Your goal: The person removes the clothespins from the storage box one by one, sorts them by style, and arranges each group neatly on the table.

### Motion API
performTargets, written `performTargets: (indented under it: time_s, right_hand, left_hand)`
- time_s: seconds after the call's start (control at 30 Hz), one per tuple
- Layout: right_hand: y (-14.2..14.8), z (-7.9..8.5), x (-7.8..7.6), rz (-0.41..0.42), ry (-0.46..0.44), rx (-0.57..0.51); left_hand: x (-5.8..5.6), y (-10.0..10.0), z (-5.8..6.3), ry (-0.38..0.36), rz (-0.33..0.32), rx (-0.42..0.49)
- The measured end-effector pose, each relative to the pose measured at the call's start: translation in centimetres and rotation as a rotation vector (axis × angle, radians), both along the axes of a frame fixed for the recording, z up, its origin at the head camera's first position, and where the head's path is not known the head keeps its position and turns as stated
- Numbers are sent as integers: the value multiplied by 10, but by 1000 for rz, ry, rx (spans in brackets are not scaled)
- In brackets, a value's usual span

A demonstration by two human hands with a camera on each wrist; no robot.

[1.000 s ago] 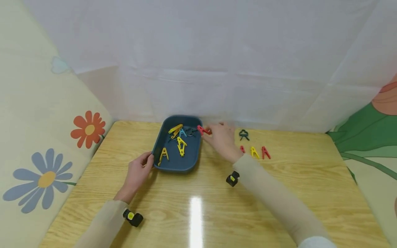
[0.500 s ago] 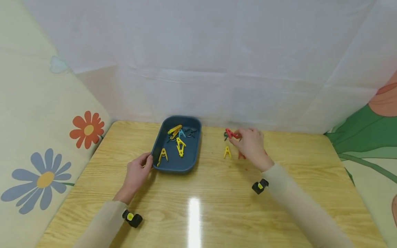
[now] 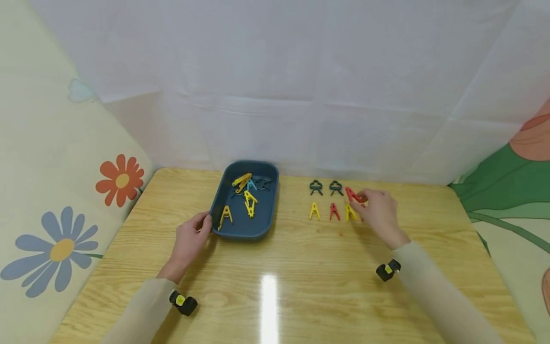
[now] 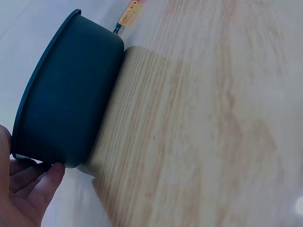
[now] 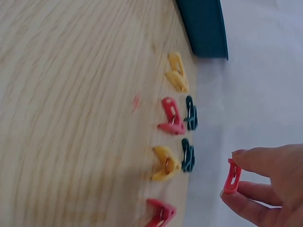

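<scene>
My left hand (image 3: 191,237) grips the near left corner of a dark blue plastic basin (image 3: 263,217). In the left wrist view its fingers (image 4: 41,191) reach under the rim against the basin's outer wall. My right hand (image 3: 380,212) pinches a red clothespin (image 5: 232,177) between thumb and fingertips, above the right end of the laid-out clips. Below on the table, a front row holds a yellow clothespin (image 3: 315,210), a red clothespin (image 3: 334,211), another yellow clothespin (image 3: 350,213) and a partly hidden red one (image 5: 161,213). Behind them lie two dark green clips (image 3: 316,187).
Inside the basin are several yellow clothespins (image 3: 250,204), a light blue clip (image 3: 251,184) and dark clips (image 3: 262,184). A white sheet (image 3: 301,119) hangs behind the wooden table (image 3: 318,286). Floral panels (image 3: 47,191) flank it.
My right hand has carried the red clothespin from the basin's right rim to the right, past the dark green clips. The left hand stays at the basin's corner.
</scene>
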State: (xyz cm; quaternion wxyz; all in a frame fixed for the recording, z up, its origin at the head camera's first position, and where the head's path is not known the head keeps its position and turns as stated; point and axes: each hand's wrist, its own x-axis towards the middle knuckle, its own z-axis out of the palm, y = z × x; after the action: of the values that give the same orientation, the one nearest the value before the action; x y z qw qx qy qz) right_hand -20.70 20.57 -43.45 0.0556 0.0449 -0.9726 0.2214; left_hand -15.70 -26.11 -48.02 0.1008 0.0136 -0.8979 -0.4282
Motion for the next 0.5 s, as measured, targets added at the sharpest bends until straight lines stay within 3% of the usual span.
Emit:
performTargets:
  time_s: [0.5]
  right_hand:
    - [55,-20,21,-101,-57,-44]
  left_hand:
    - [-1,-1,-2,4,-14,6]
